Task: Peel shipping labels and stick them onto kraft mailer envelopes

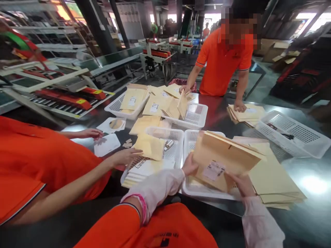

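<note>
A tan padded envelope with a white printed label is held up, tilted, over a white perforated basket. My left hand grips its left edge, thumb toward the label. On the lower right edge my right hand is closed, its fingers partly behind the paper. More envelope edges show just behind the top of this one, so a second may be in the grip. Flat against the table at right lies a stack of large tan envelopes, close to my right hand.
Left of me, a co-worker's hand holds a small envelope over another basket. Labelled envelopes fill baskets farther back. Across the table, a person handles envelopes. At right stands a basket with small dark items.
</note>
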`<state>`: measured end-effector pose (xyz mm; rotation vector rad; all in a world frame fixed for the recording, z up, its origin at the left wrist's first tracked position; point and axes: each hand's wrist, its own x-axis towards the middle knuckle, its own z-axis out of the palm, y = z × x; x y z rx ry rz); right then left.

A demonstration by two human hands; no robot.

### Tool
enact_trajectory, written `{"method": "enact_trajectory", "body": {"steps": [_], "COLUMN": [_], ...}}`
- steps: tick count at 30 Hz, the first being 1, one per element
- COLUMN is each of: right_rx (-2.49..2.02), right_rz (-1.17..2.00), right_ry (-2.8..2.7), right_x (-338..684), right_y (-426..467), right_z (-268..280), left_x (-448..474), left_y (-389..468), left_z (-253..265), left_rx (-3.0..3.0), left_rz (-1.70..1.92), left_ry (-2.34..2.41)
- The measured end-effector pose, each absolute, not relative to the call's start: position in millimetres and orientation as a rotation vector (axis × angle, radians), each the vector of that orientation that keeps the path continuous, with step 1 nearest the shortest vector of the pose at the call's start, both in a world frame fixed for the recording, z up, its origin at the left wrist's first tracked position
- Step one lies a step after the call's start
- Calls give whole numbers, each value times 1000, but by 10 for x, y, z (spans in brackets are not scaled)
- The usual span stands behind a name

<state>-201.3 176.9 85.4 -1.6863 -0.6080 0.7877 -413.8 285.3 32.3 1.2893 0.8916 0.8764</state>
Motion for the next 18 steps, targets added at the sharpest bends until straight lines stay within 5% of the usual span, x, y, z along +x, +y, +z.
{"method": "enact_trajectory", "body": {"steps": [4, 11, 18], "right_rx": [-1803, -1657, -2222], "right_rz": [689, 536, 964], "right_ry": [-494, -727, -948], "right_x": [-1904, -1636, -2017], "right_y": [1636, 2169, 2456], "right_z": [562, 1115, 240], "left_x": [-4102, -4022, -5049], "left_y": [2722, 3326, 3606], "left_z": [101, 778, 1539], "left_rx": [1314, 1404, 1237], "left_rz": [864, 1229, 1893], "left_ry": [897, 765, 851]}}
